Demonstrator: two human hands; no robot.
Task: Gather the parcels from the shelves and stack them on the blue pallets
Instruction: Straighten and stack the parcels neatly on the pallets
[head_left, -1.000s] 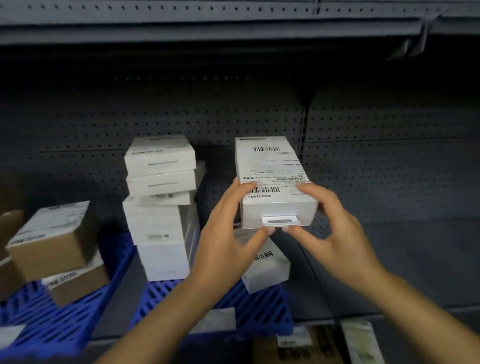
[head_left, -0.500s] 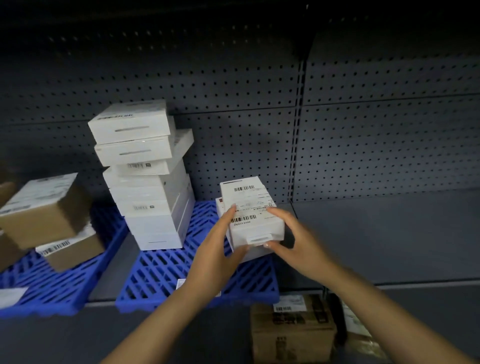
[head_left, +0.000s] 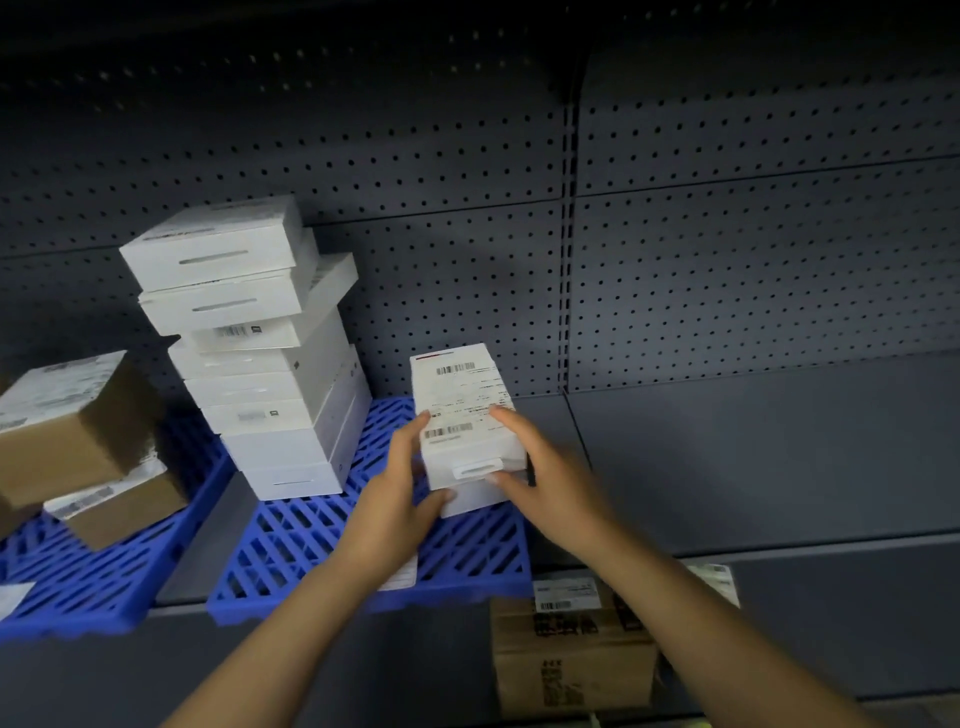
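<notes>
A: What's nearest?
B: A brown carton (head_left: 571, 654) on the lower shelf, near right.

A: And the hands?
B: The left hand (head_left: 387, 499) and right hand (head_left: 550, 480) each have a grip on the labelled white parcel (head_left: 465, 415), fingers curled round its sides. It sits on another white box (head_left: 480, 496) on the middle blue pallet (head_left: 322, 551).

A: Further back?
B: A tall stack of white boxes (head_left: 260, 353) stands far left on that pallet. Brown parcels (head_left: 67, 436) lie on the left blue pallet (head_left: 78, 587).
</notes>
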